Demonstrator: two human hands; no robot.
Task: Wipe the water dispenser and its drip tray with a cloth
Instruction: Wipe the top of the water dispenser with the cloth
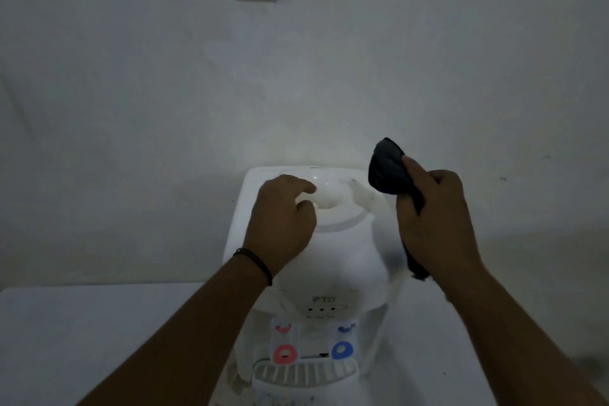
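Water dispenser [329, 260] sits at the desk's [82, 333] back edge, left hand [283, 224] resting loose on top, right hand [435, 221] clenching the cloth [390, 171], so hard wiping might tip it.

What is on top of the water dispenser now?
The left hand rests on the water dispenser, partly covering its round top opening. The part beneath the hand is hidden. The right hand holds the dark cloth beside it.
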